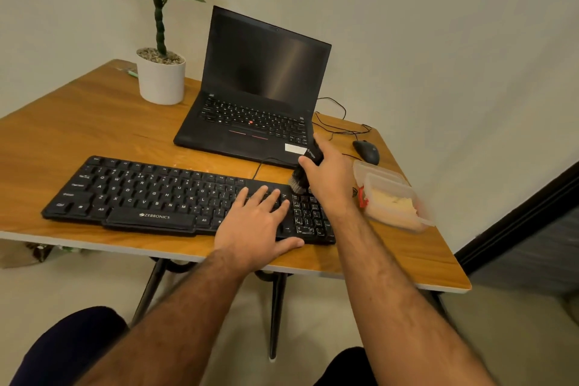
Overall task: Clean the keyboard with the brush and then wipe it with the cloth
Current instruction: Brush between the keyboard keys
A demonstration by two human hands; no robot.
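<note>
Left hand [254,222] lies flat, fingers straight, on the keyboard [150,194] along the bench's [94,122] near edge. Right hand [329,175] grips the brush [302,177], bristles on the keyboard's right end.

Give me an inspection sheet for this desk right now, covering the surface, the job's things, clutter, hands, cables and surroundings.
Surface: wooden table, set in a corner.
Job's things: black keyboard lies flat near the front edge; brush has its bristles at the number pad's top edge; a cloth-like thing sits in the clear container, too blurred to confirm.
Clutter: open laptop with dark screen, mouse, potted plant.
Hands: left hand lies flat on the keyboard's right part, fingers straight; right hand grips the brush handle.
Cables: thin black cables loop behind the laptop near the mouse; one cable runs up from the keyboard's back edge.
Surroundings: plain walls, pale floor, dark frame at right.
</note>
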